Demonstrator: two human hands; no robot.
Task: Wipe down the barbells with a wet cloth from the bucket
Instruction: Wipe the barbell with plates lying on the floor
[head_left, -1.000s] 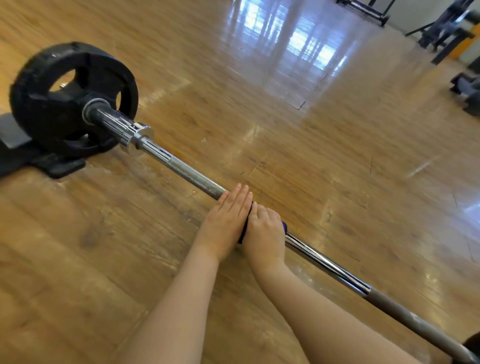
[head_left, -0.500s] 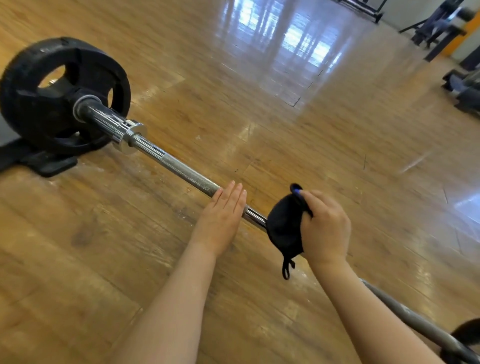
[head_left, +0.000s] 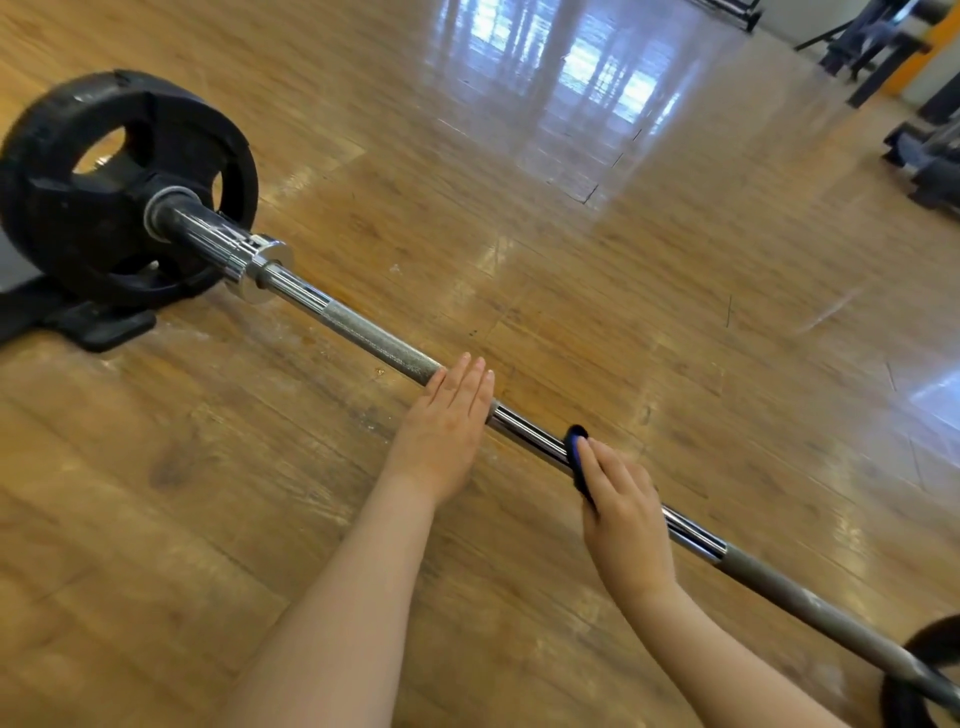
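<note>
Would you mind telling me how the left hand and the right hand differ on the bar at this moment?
The left hand lies flat and bare on the bar, fingers straight; the right hand presses a dark cloth against it. The left hand sits nearer the black weight plate than the right hand. Both rest on the same bar.

Glossy chromed metal on the bar (head_left: 524, 434), rough knurled grey between the collar and the left hand (head_left: 449, 415), dull matt grey toward the near end. Matt black rubbery plate (head_left: 67, 208), scuffed. Dark soft cloth (head_left: 575, 452) with a blue edge under the right hand (head_left: 626, 514). Varnished wood floor (head_left: 597, 260), shiny, scratched, with whitish smears.
</note>
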